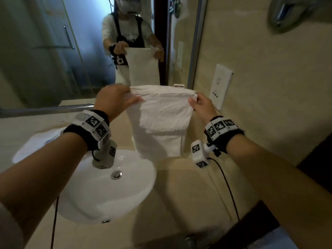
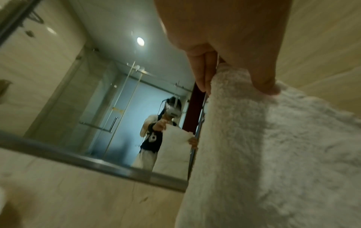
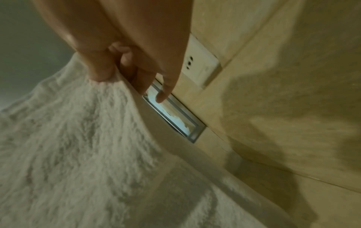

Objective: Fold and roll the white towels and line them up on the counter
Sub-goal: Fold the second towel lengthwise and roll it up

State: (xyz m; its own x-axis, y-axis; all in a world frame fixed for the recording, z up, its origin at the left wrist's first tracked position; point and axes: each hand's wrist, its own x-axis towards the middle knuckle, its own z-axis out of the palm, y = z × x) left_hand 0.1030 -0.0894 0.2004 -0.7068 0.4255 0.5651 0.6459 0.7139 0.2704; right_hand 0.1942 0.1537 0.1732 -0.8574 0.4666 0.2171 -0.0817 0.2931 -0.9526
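Two hands hold one white towel [image 1: 161, 119] up in the air above the counter [image 1: 188, 194], just right of the sink [image 1: 100, 200]. It hangs already doubled over, a shorter front layer lying over a longer back one, so this looks like the folding stage, with rolling not yet begun. The left hand [image 1: 115, 101] pinches the top left corner, thumb in front and fingers behind, as the left wrist view shows with the thumb pressed into the pile. The right hand [image 1: 203, 105] pinches the top right corner the same way, though one finger points free past the cloth in the right wrist view. Gripping both top corners keeps the upper edge taut and level, probably so the hanging layers fall straight and line up before the towel is laid down. Its lower edge hangs just above the counter; whether it touches is unclear. Left of the sink, another towel [image 1: 36, 144] lies flat on the counter, seemingly waiting its turn. Behind stands a mirror [image 1: 53, 60], and a wall socket [image 1: 221, 85] sits just beyond the right hand.
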